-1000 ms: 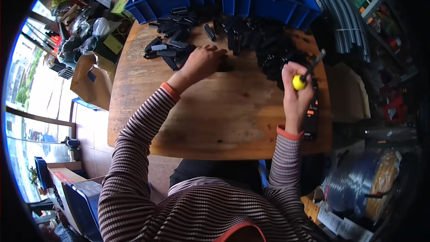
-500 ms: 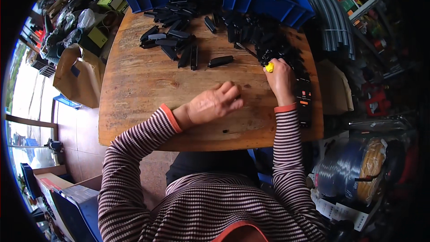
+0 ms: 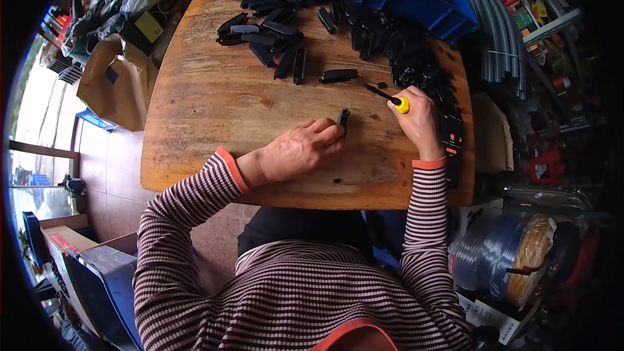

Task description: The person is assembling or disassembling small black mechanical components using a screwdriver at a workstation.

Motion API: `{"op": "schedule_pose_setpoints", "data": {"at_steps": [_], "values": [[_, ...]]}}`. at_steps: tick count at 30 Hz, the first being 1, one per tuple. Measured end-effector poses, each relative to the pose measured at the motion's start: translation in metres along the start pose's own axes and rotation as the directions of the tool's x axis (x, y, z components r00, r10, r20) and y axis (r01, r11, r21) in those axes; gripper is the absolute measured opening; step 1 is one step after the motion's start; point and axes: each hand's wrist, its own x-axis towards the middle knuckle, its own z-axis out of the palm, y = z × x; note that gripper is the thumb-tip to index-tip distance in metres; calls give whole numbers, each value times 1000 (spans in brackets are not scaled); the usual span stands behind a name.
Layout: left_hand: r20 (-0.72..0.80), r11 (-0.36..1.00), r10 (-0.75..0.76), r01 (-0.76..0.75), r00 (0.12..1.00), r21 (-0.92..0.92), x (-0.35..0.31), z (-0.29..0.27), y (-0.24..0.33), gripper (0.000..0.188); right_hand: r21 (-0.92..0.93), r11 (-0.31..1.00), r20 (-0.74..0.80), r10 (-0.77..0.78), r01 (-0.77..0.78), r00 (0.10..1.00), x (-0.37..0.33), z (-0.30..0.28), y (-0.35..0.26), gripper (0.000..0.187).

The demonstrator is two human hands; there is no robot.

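Observation:
My left hand point(image 3: 302, 149) is closed near the middle of the wooden table point(image 3: 208, 123). From its fingertips a small black plastic part point(image 3: 344, 118) sticks up. My right hand point(image 3: 417, 120), farther right, grips a screwdriver by its yellow handle point(image 3: 403, 105). The dark shaft points left and away from me, its tip close to a single black part point(image 3: 338, 76) lying on the wood. A tiny black piece point(image 3: 382, 84) rests just beyond the shaft. How far the held part extends inside my left fingers is hidden.
Loose black parts lie in a cluster point(image 3: 266, 36) at the far left and a larger heap point(image 3: 406, 49) at right. Blue bins point(image 3: 409, 0) line the back edge. A dark device with orange marks point(image 3: 452, 143) sits at the right edge. Grey tubing point(image 3: 500, 32) stands beyond.
The black part now shows in my left fingers. My right hand has drawn the screwdriver away from the heap, and its shaft is plainer. The whole view has shifted slightly.

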Motion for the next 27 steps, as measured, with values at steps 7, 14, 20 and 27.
{"op": "schedule_pose_setpoints", "data": {"at_steps": [7,14,20,27], "values": [[-9,983,46,-44,999,181,-18,7,-1,34,301,915,-162,-228,268,960,-2,36,-73,16],[-68,974,31,-15,997,225,-39,17,-8,33,94,925,-140,-354,368,925,-1,67,-91,17],[-7,944,84,-77,996,322,-43,17,-16,27,-39,913,-98,-407,405,908,-2,72,-100,15],[50,980,13,-22,999,195,-55,28,-13,27,-116,878,85,-457,464,885,11,74,-107,12]]}}
